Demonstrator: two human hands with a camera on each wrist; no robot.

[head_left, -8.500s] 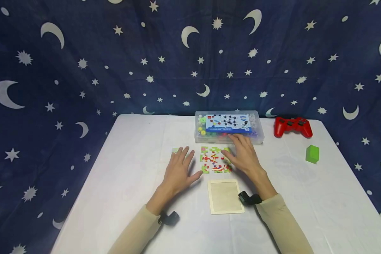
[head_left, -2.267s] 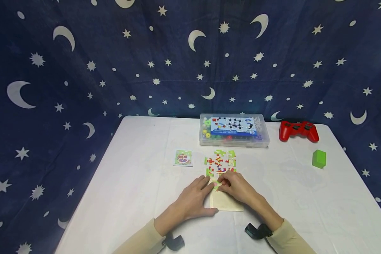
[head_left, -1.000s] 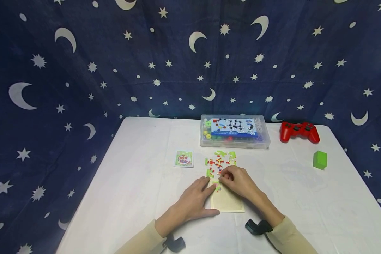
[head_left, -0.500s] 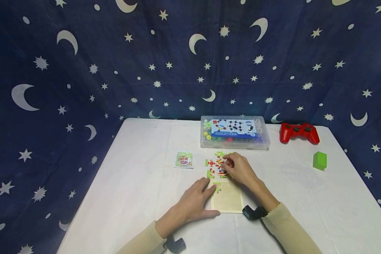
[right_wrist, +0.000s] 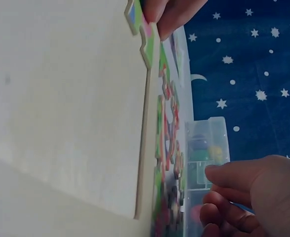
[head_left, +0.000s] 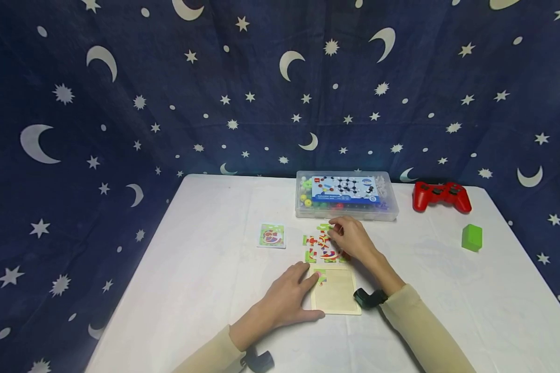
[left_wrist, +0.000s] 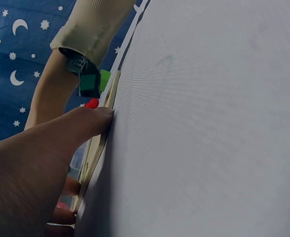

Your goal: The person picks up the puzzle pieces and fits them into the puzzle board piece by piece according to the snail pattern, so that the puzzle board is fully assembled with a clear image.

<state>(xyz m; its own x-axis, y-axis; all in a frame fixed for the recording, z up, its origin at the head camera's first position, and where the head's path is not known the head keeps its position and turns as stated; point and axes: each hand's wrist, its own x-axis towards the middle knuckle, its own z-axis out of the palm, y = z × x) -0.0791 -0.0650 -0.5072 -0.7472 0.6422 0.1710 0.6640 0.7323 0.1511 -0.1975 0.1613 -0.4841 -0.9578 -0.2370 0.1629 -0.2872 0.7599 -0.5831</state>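
Note:
In the head view my left hand rests along the left side of a shallow square wooden puzzle tray, fingers spread, thumb at the near edge. The left wrist view has that thumb against the tray's rim. One jigsaw piece, green with pink, lies in the tray's far left corner beside my left fingertips. Beyond the tray are several loose red, green and white jigsaw pieces. My right hand is over their far right part, fingers loosely bent, hiding some; in the right wrist view nothing shows between thumb and fingers.
A square picture card lies left of the loose pieces. Behind them is a clear plastic box of coloured parts with a blue-white label. A red game controller and a green block are at the right.
The pink-and-green corner piece went from the loose pieces into the tray earlier. Since then my right hand has moved from the near pieces to the far right ones; the left hand stays at the tray.

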